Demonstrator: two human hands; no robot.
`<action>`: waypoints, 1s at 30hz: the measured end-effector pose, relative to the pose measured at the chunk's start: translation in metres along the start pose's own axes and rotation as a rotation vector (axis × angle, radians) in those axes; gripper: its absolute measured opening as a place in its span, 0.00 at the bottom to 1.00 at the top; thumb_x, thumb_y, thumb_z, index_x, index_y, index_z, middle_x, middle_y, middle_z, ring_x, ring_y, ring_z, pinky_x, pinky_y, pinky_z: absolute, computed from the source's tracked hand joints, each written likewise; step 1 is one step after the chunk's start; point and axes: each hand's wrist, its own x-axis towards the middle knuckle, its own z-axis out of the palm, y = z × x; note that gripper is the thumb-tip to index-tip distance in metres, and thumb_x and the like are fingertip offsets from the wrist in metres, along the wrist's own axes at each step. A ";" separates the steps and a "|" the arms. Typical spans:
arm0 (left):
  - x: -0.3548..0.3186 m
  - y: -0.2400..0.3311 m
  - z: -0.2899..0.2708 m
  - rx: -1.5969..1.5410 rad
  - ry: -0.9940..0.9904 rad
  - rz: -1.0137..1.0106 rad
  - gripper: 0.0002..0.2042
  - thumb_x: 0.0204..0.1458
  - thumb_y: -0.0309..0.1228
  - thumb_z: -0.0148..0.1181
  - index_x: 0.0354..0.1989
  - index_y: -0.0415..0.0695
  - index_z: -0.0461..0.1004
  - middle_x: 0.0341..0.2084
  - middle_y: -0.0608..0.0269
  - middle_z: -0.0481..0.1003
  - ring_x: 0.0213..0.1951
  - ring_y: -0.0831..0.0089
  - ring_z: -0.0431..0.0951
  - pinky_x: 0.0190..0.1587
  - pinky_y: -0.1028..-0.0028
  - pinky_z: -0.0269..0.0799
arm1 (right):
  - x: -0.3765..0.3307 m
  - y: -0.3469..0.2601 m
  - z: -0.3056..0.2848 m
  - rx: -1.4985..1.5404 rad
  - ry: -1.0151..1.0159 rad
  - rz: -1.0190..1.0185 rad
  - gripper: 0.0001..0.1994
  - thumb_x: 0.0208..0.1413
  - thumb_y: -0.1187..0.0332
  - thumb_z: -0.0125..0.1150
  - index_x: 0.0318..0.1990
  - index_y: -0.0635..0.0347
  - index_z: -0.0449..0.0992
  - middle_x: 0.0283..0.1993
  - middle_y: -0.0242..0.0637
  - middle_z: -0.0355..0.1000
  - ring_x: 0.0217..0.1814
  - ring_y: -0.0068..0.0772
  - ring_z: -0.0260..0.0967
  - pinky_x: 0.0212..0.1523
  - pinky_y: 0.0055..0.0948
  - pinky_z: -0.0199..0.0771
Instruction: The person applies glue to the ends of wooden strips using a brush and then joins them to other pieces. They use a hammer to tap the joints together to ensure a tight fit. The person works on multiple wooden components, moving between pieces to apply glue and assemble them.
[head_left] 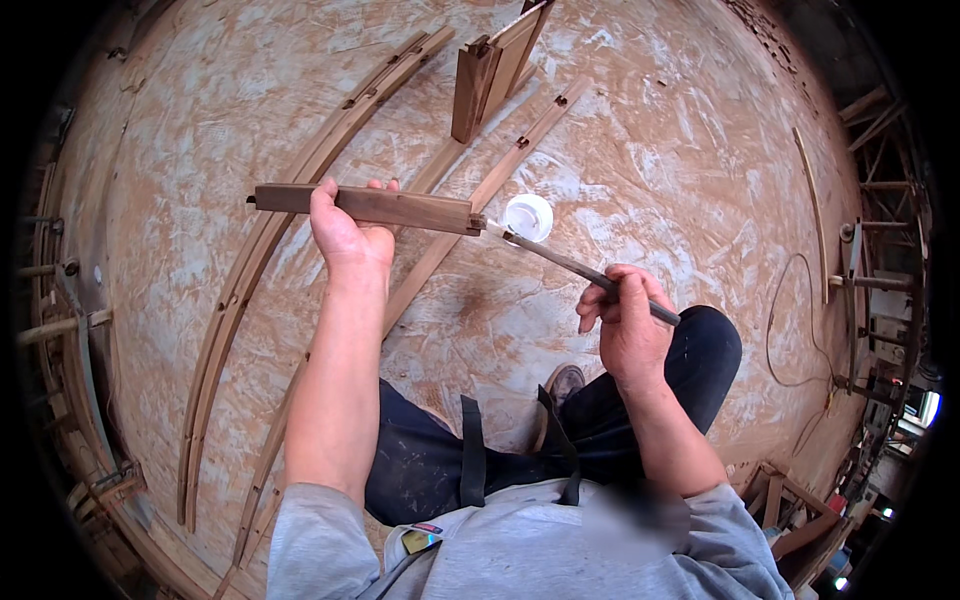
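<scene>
My left hand [345, 232] grips a dark brown wooden bar [400, 209] and holds it level above the board floor. A short tenon sticks out of the bar's right end. My right hand [625, 318] holds a thin dark brush [585, 273] by its handle, and the brush's white tip touches that tenon. A small round white cup [529, 216] of white paste stands on the floor just beyond the brush tip.
Long curved wooden rails [270, 235] with mortise slots lie across the chipboard floor [680, 150]. A dark wooden frame part [492, 70] stands upright at the top. A thin strip [812, 195] and a cable [790, 330] lie at the right. My knees are bent below.
</scene>
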 end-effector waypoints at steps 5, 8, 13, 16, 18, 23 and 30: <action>0.005 -0.003 -0.003 0.019 -0.010 -0.004 0.18 0.53 0.33 0.54 0.47 0.43 0.54 0.39 0.51 0.63 0.34 0.59 0.71 0.47 0.45 0.74 | 0.002 -0.002 0.009 0.002 0.000 0.001 0.12 0.66 0.68 0.45 0.43 0.71 0.69 0.31 0.49 0.73 0.29 0.34 0.72 0.25 0.27 0.73; 0.002 -0.007 -0.003 0.010 0.003 -0.040 0.16 0.55 0.33 0.54 0.46 0.43 0.57 0.37 0.53 0.64 0.32 0.60 0.72 0.46 0.44 0.74 | 0.004 -0.002 0.006 -0.090 0.047 0.029 0.12 0.66 0.68 0.46 0.43 0.71 0.69 0.31 0.48 0.73 0.28 0.32 0.72 0.25 0.26 0.73; 0.006 -0.014 -0.006 0.050 -0.075 -0.048 0.11 0.57 0.34 0.55 0.39 0.40 0.62 0.32 0.53 0.69 0.34 0.60 0.74 0.48 0.45 0.74 | 0.000 -0.012 0.000 0.019 0.051 -0.008 0.11 0.65 0.69 0.47 0.43 0.71 0.70 0.31 0.48 0.73 0.28 0.32 0.72 0.25 0.26 0.74; 0.008 -0.015 -0.010 0.055 -0.131 -0.072 0.10 0.56 0.31 0.54 0.38 0.38 0.63 0.31 0.52 0.70 0.37 0.58 0.75 0.49 0.45 0.73 | 0.002 -0.010 0.007 -0.061 0.048 -0.006 0.10 0.64 0.70 0.48 0.43 0.72 0.70 0.31 0.47 0.73 0.28 0.31 0.72 0.25 0.25 0.74; 0.009 -0.014 -0.012 0.053 -0.153 -0.092 0.09 0.55 0.28 0.53 0.38 0.37 0.63 0.31 0.52 0.70 0.39 0.58 0.75 0.50 0.45 0.73 | 0.003 -0.013 0.001 -0.101 0.064 -0.009 0.11 0.64 0.70 0.48 0.43 0.72 0.70 0.30 0.46 0.73 0.28 0.30 0.72 0.26 0.25 0.73; 0.008 -0.009 -0.009 0.107 -0.083 -0.146 0.08 0.52 0.23 0.50 0.40 0.37 0.63 0.37 0.56 0.69 0.43 0.61 0.73 0.52 0.51 0.71 | 0.001 -0.012 -0.012 -0.075 -0.045 -0.163 0.11 0.64 0.72 0.45 0.42 0.73 0.71 0.35 0.49 0.72 0.34 0.34 0.72 0.30 0.28 0.75; 0.026 -0.015 -0.018 0.070 -0.040 -0.103 0.13 0.50 0.18 0.54 0.44 0.36 0.64 0.42 0.56 0.68 0.46 0.63 0.71 0.54 0.51 0.70 | 0.005 0.002 -0.010 -0.043 -0.133 -0.130 0.10 0.63 0.75 0.45 0.43 0.75 0.71 0.39 0.50 0.72 0.36 0.35 0.72 0.33 0.30 0.76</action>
